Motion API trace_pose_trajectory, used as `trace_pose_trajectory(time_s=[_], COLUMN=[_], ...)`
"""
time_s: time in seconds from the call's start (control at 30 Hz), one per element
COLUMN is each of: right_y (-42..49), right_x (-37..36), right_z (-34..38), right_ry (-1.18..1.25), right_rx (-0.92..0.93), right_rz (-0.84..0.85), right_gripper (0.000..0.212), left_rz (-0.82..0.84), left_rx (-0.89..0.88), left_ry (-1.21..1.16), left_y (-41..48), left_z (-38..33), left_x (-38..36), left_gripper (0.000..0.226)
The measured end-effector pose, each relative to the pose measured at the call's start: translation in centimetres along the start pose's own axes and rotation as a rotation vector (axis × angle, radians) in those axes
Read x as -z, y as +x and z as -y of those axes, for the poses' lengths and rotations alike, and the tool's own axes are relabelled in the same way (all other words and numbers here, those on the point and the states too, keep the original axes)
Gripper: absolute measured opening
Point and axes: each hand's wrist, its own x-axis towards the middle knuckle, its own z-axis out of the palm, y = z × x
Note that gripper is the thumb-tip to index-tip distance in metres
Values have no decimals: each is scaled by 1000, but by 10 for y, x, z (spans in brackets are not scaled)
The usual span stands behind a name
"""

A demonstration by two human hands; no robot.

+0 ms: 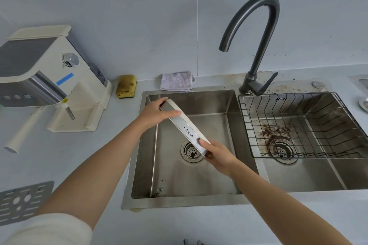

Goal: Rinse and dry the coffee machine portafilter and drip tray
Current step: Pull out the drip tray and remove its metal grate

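Steel sink (209, 103) below; left hand (157, 112), right hand (218, 154) grip clamped on drip tray (186, 129) ends, tilted.

sponge (126, 86) yellow, stained, on table (79, 155) at wall, left of sink. grey cloth (177, 81) folded behind left basin (199, 175). dark gooseneck tap (256, 45) between basins, spout over left one. wire rack (298, 125) sits in right basin (310, 173); brown residue around its drain (280, 148). dark specks in left basin's near corner. perforated metal grate (22, 203) flat at table's left edge.
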Motion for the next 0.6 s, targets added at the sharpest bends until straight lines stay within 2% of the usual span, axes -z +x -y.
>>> trace_pose_trajectory(time_s=[0.1,0.2,0.4,0.6], right_y=[2,3,2,2], right_x=[-4,-8,-13,-14], right_z=[-3,-5,-5,-1], right_ry=[72,71,99,107], right_rx=[-61,-127,-211,-289], right_rz=[5,23,76,74], right_gripper=[19,23,31,55], left_rz=[15,24,31,22], left_rx=[40,51,118,177], left_ry=[50,90,199,304], left_y=[5,13,27,35], left_z=[-7,-10,-10,-11], left_x=[0,-2,-5,-10], left_gripper=[105,85,82,89])
